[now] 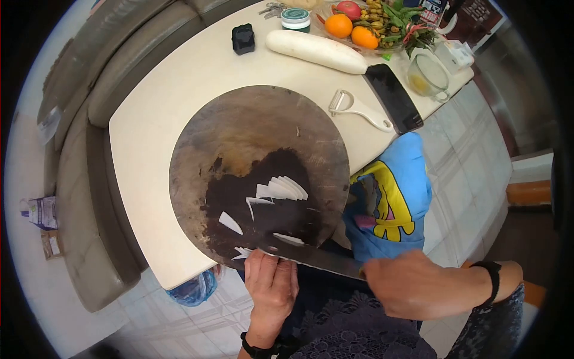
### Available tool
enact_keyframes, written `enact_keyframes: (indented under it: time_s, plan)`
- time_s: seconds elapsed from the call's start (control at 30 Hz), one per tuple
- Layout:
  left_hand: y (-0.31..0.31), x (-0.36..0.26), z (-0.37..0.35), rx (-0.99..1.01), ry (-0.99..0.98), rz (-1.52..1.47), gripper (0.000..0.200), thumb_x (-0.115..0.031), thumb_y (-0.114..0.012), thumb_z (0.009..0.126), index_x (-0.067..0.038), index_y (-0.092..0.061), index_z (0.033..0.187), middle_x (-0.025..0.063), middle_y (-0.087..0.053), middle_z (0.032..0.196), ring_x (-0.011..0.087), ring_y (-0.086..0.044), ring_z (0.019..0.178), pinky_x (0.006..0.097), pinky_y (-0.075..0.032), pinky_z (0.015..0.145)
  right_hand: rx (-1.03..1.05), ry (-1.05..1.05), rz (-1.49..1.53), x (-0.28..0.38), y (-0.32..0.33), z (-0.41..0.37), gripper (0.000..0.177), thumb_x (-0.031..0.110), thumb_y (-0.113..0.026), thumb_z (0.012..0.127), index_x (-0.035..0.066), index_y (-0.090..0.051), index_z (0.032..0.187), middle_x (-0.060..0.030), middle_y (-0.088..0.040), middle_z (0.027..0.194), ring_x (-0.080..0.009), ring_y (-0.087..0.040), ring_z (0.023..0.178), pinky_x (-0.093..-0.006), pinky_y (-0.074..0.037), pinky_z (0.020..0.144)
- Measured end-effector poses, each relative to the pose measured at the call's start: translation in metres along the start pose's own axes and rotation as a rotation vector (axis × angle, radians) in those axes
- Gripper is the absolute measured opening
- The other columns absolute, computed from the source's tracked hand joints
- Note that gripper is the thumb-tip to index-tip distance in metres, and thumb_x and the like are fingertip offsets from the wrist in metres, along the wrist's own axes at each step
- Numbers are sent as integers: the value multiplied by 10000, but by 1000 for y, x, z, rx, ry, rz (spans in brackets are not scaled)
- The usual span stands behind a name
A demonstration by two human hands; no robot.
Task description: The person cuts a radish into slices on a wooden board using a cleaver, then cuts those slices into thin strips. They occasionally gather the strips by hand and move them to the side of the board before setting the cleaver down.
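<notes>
A round, dark-stained wooden cutting board [239, 131] lies on the cream table [149, 119]. On its wet dark patch sit several thin white radish slices [281, 188]. My right hand [418, 284] grips the handle of a large knife [311, 254], whose blade lies flat across the board's near edge. My left hand [272, 287] rests flat at that edge, fingers by the blade tip and a few white slices [242, 253].
A whole white radish [317, 51], a peeler [359, 107], a dark phone [394, 99], a black case [243, 39], a jar [296, 19], oranges [339, 26], a glass jug [427, 76] stand at the table's far end. A blue cloth [394, 191] hangs by the right.
</notes>
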State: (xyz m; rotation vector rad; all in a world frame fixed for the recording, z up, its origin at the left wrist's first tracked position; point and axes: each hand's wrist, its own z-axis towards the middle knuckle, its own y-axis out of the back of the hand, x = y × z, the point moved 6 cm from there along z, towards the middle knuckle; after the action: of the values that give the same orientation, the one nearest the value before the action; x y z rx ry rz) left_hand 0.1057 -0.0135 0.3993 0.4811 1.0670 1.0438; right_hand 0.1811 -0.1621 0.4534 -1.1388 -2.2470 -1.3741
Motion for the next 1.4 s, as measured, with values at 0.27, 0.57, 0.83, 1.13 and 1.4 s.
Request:
enact_keyframes:
  time_s: [0.27,0.57,0.83,1.13,1.4]
  plan:
    - [3,-1,4,5,43,-1,216,87,-694,697,27,-660,901,157,-614,971,338,-587,880,387,-472,761,-213,-6,-63,0,-5,13,234,48,-643,712,-81,-516,859,-194,-582,637,-351,-636,624,-400,-480,497]
    - [22,3,20,-39,131,-26,262,45,-711,731,-16,-677,983,124,-635,1066,323,-590,974,381,-481,837,-243,-149,661,-30,1,-5,162,118,-501,944,-2,-559,852,-114,-589,615,-240,-586,532,-335,-442,502]
    - [7,4,23,122,-35,78,294,21,-712,704,-39,-680,990,93,-630,1049,295,-586,980,398,-436,837,-217,-135,963,-51,-21,0,194,119,-517,941,10,-534,781,-24,-544,592,-92,-508,501,-268,-396,471]
    - [6,0,8,55,-44,138,273,44,-709,695,-18,-676,960,119,-628,1030,293,-592,982,405,-441,850,-291,-129,420,-38,-6,-8,174,137,-542,910,-28,-527,858,-250,-542,617,-431,-561,584,-462,-426,527]
    - [6,-1,7,101,-22,131,307,58,-699,704,-7,-660,1002,107,-616,1050,284,-584,1004,429,-424,890,-283,-89,242,-32,1,-8,177,131,-558,895,-28,-505,836,-208,-513,552,-400,-564,551,-457,-405,490]
